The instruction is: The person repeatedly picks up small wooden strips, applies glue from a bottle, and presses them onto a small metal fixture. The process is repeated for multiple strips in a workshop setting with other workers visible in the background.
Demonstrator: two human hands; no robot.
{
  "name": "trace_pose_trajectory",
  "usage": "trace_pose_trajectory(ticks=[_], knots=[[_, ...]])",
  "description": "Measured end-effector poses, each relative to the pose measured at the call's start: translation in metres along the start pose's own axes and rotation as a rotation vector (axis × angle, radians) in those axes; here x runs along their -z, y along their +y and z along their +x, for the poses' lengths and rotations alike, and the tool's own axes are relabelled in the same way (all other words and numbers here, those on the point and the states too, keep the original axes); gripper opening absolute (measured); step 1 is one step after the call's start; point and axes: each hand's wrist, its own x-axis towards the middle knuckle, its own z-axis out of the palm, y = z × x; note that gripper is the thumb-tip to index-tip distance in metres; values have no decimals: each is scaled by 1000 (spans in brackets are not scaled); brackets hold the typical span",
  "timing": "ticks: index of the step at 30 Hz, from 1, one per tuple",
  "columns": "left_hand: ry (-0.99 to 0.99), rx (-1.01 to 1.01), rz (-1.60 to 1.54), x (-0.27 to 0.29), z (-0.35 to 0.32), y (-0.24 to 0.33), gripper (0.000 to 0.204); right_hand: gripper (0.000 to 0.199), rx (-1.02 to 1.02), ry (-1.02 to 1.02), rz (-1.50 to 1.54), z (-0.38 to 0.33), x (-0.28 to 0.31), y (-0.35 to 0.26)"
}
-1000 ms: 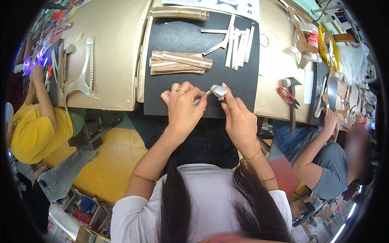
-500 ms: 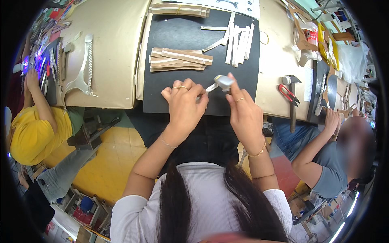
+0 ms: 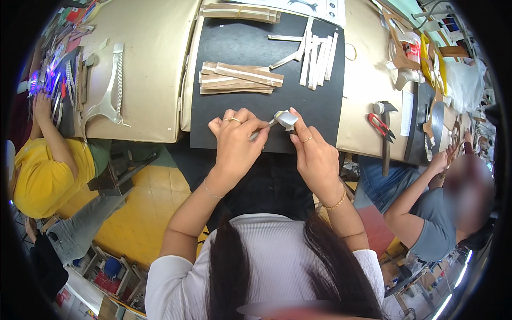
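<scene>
Over the near part of the black mat [image 3: 234, 37], my two hands meet at a small silvery piece. It has a broad, shiny folded end [image 3: 286, 118] and a narrow strip running out to the left; its exact kind is unclear. My left hand [image 3: 239, 141] is closed, pinching the narrow strip between thumb and fingers. My right hand [image 3: 316, 160] holds the right edge of the broad end, index finger at its top corner and thumb below. Just beyond lies a loose stack of brown strips with pale centre lines [image 3: 242, 77]. Several narrow silvery-white strips [image 3: 319, 61] lie at the mat's far right.
A banded bundle of brown strips [image 3: 240, 13] lies at the mat's far edge. Right of the mat are a hammer [image 3: 385, 133] and red thread snips [image 3: 380, 127]. Silvery straps [image 3: 113, 88] lie on the left table. People work on both sides.
The silvery piece has come slightly left and nearer to me, its broad end turned. My right fingers have shifted left with it, and the thumb now shows below its edge.
</scene>
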Motion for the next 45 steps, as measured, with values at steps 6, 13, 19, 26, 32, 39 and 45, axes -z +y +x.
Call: trace_pose_trajectory(ticks=[6,13,19,26,32,39,45], knots=[[34,0,10,-4,1,1,7,55,-30,31,60,0,8,-6],[45,-15,43,-6,0,3,6,57,9,-31,26,5,9,-5],[79,-24,35,-13,5,7,6,58,105,202,139,3,10,-5],[100,-47,10,-23,15,10,10,56,25,196,91,7,10,2],[63,0,61,-14,13,11,7,57,-20,9,-31,5,0,2],[-1,26,29,-7,11,7,6,55,-32,14,-4,6,1,2],[32,-13,62,-11,12,9,5,55,-14,47,53,6,11,-4]])
